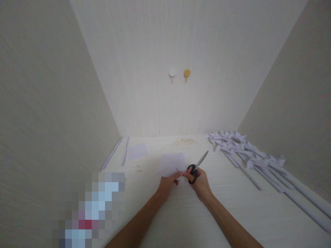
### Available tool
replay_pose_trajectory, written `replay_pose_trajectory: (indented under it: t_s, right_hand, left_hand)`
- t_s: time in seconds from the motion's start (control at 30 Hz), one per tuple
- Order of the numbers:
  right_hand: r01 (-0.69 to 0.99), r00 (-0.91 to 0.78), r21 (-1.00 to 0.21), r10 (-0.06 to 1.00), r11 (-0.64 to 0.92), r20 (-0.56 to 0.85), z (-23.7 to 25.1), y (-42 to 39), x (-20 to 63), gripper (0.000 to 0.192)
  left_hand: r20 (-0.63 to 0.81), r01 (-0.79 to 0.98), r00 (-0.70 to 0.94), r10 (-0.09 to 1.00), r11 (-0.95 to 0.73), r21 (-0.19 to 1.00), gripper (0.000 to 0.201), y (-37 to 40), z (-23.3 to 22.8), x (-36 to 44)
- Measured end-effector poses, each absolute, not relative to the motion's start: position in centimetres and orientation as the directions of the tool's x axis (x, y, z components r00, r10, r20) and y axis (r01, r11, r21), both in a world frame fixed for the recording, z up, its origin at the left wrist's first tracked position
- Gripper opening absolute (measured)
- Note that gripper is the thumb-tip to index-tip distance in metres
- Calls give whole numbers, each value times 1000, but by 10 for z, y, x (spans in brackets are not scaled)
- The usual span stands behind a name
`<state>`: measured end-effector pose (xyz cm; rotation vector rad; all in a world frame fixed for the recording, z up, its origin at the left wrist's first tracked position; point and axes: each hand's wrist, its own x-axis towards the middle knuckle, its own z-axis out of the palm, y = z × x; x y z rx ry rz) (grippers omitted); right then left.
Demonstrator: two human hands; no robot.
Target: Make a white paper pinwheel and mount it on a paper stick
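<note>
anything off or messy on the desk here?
Only a patch of brownish crumbs or stain on the table near the back wall. The paper pinwheels lie stacked at right; the right hand holds the scissors normally.

Single head-worn view, looking forward and down across the desk toward the back wall; hands appear near the lower edge.

Our forearms reach in from the near edge and converge at the middle. Our left hand pinches with curled fingers; our right hand is closed, its fingers gripping, just beside it.
</note>
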<state>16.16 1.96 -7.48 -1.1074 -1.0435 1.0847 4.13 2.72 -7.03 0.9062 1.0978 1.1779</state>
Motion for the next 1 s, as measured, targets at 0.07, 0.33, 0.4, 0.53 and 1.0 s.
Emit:
replay_pose_trajectory:
  t_s: [0.07, 0.33, 0.4, 0.53, 1.0]
  right_hand:
    - [-120, 172, -986, 981, 114, 92, -74, 19, 162, 23]
    - [-106, 181, -983, 975, 147, 126, -77, 20, 163, 22]
    - [-97, 185, -983, 974, 153, 133, -78, 20, 163, 23]
    - [-75, 196, -986, 972, 150, 133, -78, 20, 164, 26]
    - [56, -264, -997, 962, -58, -71, -69, 17, 168, 34]
  left_hand:
    - [-181, -236, 32, 983, 183, 954, 21, 27, -70, 41]
    - [-125, -237, 72, 990, 139, 962, 20, 27, -73, 41]
    - [-119, -232, 72, 990, 133, 964, 20, 27, -73, 41]
    - [-134, -197, 18, 991, 135, 971, 19, 25, -69, 43]
    - [-91, -208, -292, 952, 30, 978, 21, 45, -75, 26]
